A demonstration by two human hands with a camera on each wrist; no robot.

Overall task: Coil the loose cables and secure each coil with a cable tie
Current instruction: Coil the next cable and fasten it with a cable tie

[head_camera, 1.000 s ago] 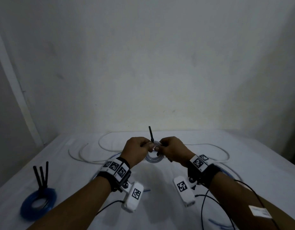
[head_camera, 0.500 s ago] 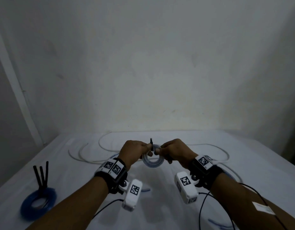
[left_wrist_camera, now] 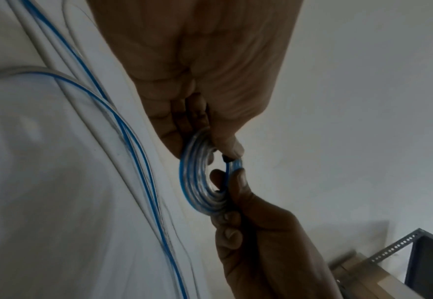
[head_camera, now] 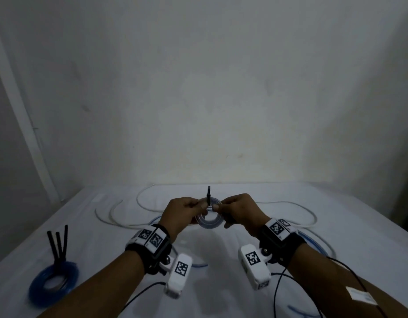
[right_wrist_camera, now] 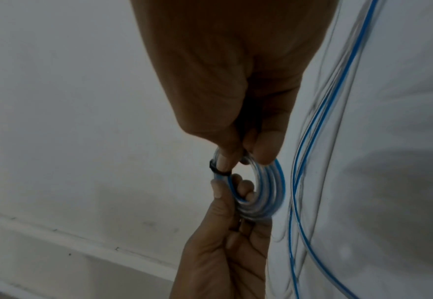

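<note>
Head view, hands: left hand and right hand meet above the white table, fingers of both curled and pinching the top of a small coil held upright between them.
Head view, tie: black cable tie wraps the coil's top right between the two sets of fingertips; its free end stands straight up past them.
Head view, loose cables: white cable snakes over the table beyond the fingers; a clear cable with a blue stripe lies under and behind the right wrist.
Head view, finished coil: blue coil lies well to the left of the left hand, three black tie ends sticking up from it.
Left wrist view, grip: left thumb and fingers clamp the coil's upper rim; right fingers hook through its hole from below; the tie shows as a black spot at the thumb tip.
Left wrist view, background: loose cables run down the table on the far side of the fingers; a metal shelf frame stands on the thumb side.
Right wrist view, grip: right thumb and forefinger squeeze the coil just beside the black band; left fingers curl through the ring from below.
</note>
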